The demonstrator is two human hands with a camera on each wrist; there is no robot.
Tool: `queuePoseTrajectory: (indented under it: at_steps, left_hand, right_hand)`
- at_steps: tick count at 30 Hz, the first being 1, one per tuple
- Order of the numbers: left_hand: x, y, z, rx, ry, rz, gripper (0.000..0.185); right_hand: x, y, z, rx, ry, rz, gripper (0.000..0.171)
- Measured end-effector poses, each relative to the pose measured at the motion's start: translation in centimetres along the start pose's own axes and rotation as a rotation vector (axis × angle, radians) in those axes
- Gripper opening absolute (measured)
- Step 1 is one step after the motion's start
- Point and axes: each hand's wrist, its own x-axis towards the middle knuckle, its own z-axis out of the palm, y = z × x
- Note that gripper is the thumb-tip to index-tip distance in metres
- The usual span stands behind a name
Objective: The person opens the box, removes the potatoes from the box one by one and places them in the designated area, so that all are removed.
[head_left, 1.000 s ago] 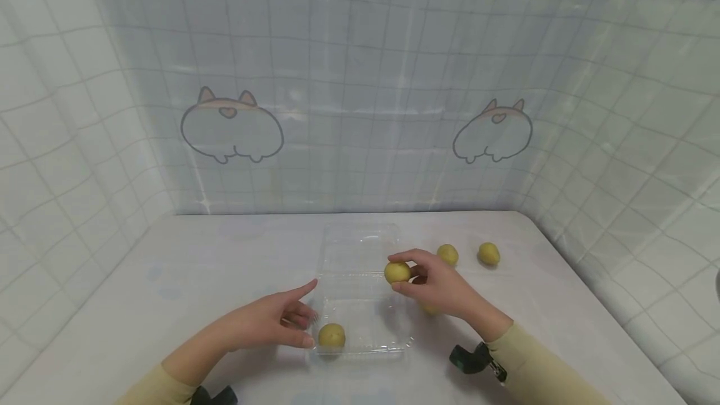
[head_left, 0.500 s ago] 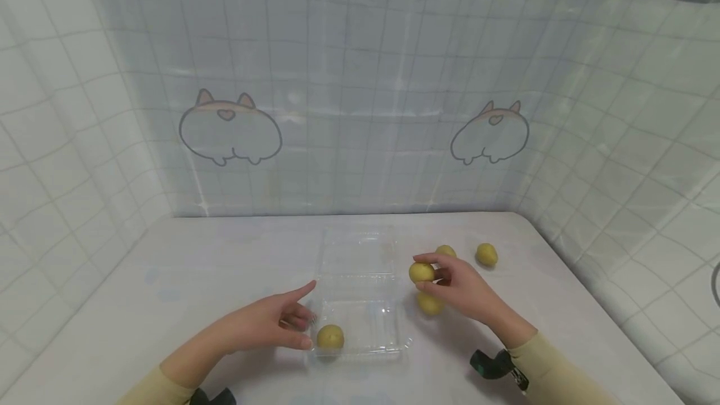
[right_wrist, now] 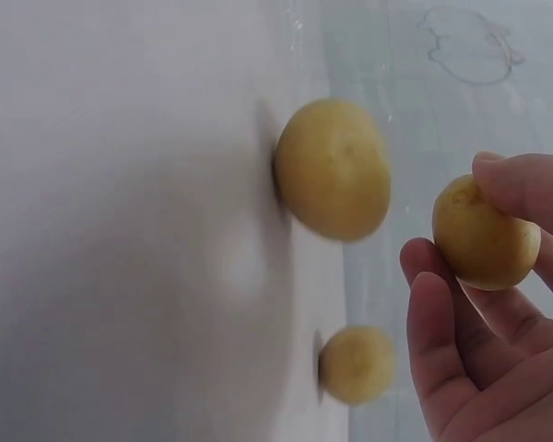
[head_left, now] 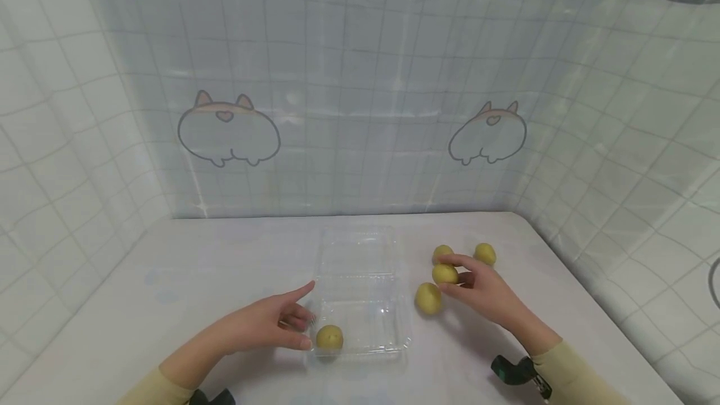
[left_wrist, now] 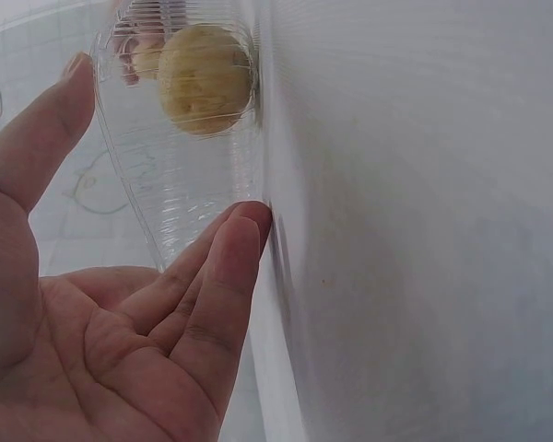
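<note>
My right hand [head_left: 488, 287] pinches a small yellow potato [right_wrist: 487, 235] between thumb and fingers, above the table and right of the clear plastic box [head_left: 367, 350]. Just left of and below the held potato in the head view, a larger potato [head_left: 429, 299] lies on the table. Behind the hand are two more, a potato [head_left: 442, 254] and another potato [head_left: 485, 254]. The box stands with its lid [head_left: 358, 252] folded back. In its near left corner sits one potato [left_wrist: 205, 80]. My left hand [head_left: 269, 322] is at the box's left side, thumb and fingers extended, fingertips touching the plastic wall.
The white table [head_left: 225, 242] is enclosed by a gridded curtain [head_left: 360, 99] with cartoon prints at the back and sides. Dark wrist mounts [head_left: 514, 370] hang below the sleeves, near the tabletop.
My right hand has carried the potato rightward, away from above the box, uncovering the larger potato on the table. My left hand stays at the box.
</note>
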Motion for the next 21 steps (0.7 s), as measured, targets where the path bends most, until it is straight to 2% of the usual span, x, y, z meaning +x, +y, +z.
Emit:
queuePoseTrajectory:
  at_steps: [12, 21]
  left_hand:
    - [-0.1, -0.1, 0.0, 0.022, -0.005, 0.001, 0.1]
    - [0.0, -0.1, 0.1, 0.02, -0.008, 0.001, 0.1]
  right_hand:
    - [-1.3, 2.4, -1.6, -0.076, 0.066, -0.023, 0.054]
    - [-2.2, 3.9, -2.1, -0.133, 0.067, 0.065, 0.055]
